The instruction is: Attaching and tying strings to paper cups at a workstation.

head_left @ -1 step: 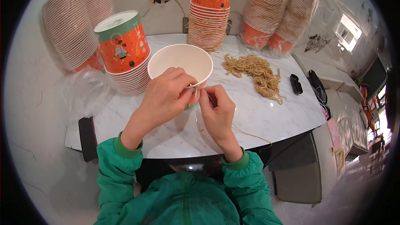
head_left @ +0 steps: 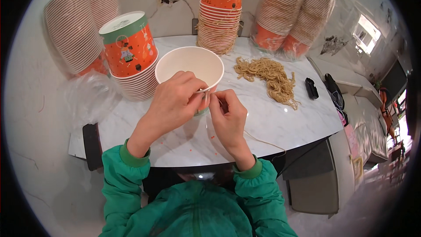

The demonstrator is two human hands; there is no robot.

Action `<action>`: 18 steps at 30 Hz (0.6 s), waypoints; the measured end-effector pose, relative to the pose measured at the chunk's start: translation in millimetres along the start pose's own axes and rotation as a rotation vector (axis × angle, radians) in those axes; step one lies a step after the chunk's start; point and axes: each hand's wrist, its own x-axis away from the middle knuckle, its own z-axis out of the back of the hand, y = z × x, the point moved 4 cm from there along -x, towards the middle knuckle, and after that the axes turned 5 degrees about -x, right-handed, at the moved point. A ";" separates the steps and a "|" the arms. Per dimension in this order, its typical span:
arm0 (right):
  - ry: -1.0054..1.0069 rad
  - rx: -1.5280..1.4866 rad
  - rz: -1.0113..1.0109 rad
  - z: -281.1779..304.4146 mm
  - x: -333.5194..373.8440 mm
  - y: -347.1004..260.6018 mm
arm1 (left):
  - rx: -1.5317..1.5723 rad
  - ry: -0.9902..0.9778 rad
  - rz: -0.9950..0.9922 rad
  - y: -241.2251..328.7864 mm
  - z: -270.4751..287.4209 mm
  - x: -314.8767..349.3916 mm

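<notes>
A white-lined paper bucket (head_left: 186, 63) with an orange outside stands upright in front of me. My left hand (head_left: 175, 98) is closed over its near rim, thumb and fingers pinching the edge. Just right of that, my right hand (head_left: 229, 112) pinches a thin tan cord (head_left: 265, 142) close to the bucket's outer wall. The cord trails from under my right wrist toward the table's front edge. How the cord meets the rim is hidden by my fingers. A tangled pile of tan cords (head_left: 272, 81) lies to the right.
Upside-down stacked buckets (head_left: 131, 52) stand at the left, another stack (head_left: 220, 22) wound with cords at the back. Bagged bucket stacks (head_left: 280, 8) flank them. A black stapler-like object (head_left: 312, 88) lies at the right, a dark box-like object (head_left: 92, 146) at the left edge. Small orange bits dot the marble table (head_left: 280, 125).
</notes>
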 end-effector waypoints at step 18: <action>0.036 0.067 0.049 -2.2 -0.5 0.1 | 0.026 -0.024 0.031 1.3 -5.4 -0.7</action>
